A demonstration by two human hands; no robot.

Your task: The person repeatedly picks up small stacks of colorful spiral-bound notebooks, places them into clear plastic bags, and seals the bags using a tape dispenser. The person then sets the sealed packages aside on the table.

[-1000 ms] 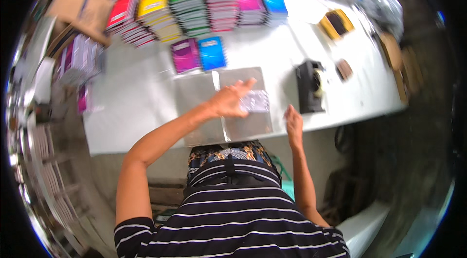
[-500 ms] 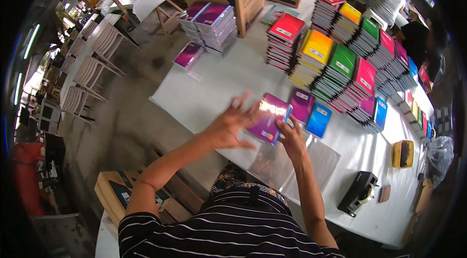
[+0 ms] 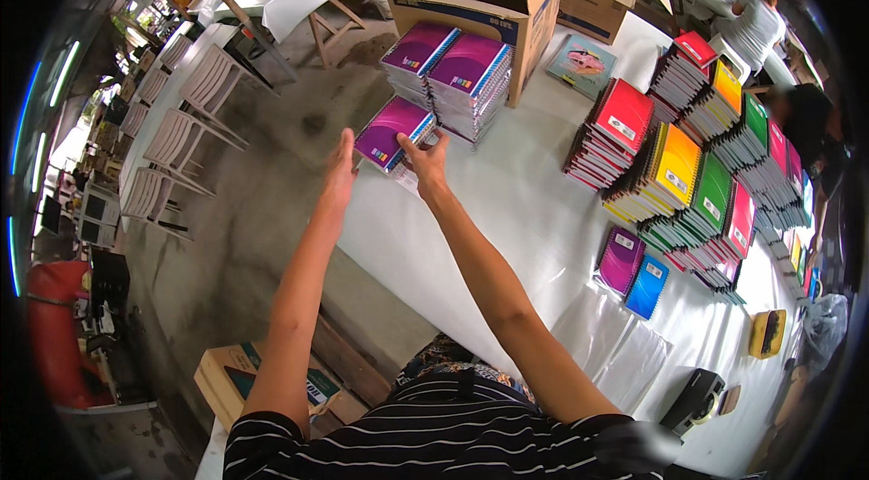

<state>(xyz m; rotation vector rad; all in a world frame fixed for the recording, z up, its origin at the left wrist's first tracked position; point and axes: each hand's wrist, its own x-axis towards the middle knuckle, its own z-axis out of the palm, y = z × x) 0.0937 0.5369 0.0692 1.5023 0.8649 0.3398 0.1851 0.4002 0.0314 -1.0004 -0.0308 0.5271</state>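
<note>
My right hand [image 3: 425, 159] grips the near right corner of a purple spiral notebook bundle [image 3: 384, 136], its thumb on the cover. That bundle lies on a low pile at the table's left edge. Beside its left side, my left hand [image 3: 341, 168] is open, with fingers straight and together; whether it touches the bundle I cannot tell. Just behind stand two taller stacks of purple notebooks [image 3: 466, 68], in front of an open cardboard box [image 3: 540, 19].
Stacks of red [image 3: 617, 114], yellow [image 3: 672, 163] and green notebooks [image 3: 711, 192] line the table's right. Closer lie a single purple notebook [image 3: 621, 261], a blue notebook [image 3: 647, 287], clear plastic sheets [image 3: 625, 349] and a black tape dispenser [image 3: 692, 400]. White chairs [image 3: 172, 141] stand off left.
Both hands have moved left and away from me, taking the purple notebook bundle from mid-table to the low pile. My left hand has come off the bundle; the view has shifted left.
</note>
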